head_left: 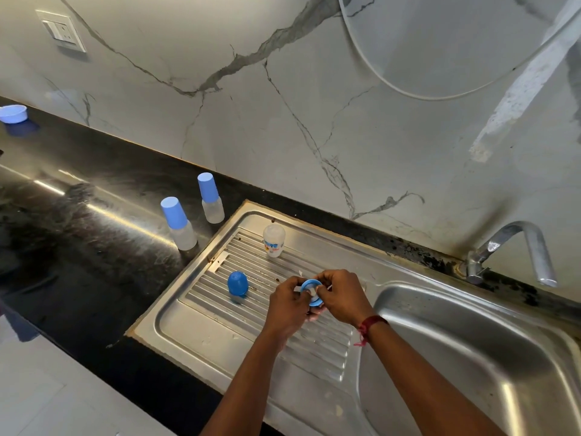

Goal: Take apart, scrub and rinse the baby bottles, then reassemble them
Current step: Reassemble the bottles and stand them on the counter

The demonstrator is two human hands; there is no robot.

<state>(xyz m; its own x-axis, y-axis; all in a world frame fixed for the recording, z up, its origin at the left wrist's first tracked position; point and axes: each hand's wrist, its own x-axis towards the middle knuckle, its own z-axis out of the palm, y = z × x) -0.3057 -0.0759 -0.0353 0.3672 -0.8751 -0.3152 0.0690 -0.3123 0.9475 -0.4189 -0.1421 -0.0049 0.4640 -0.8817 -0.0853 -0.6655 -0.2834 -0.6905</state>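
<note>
Head view: left hand [287, 302] and right hand [342, 294] both pinch the blue collar ring [307, 283] above the drainboard [204, 325], apparently working out its pale teat, which is mostly hidden. Advise pressing evenly at the rim, not tugging the tip. The uncapped clear bottle [274, 240] stands upright behind, well apart.

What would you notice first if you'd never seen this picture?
Most likely the hands in the middle: the left hand and the right hand both pinch a blue ring over the steel draining board. Then the other blue bits: a loose cap on that board, and two capped bottles standing on the black counter beside it.
</note>
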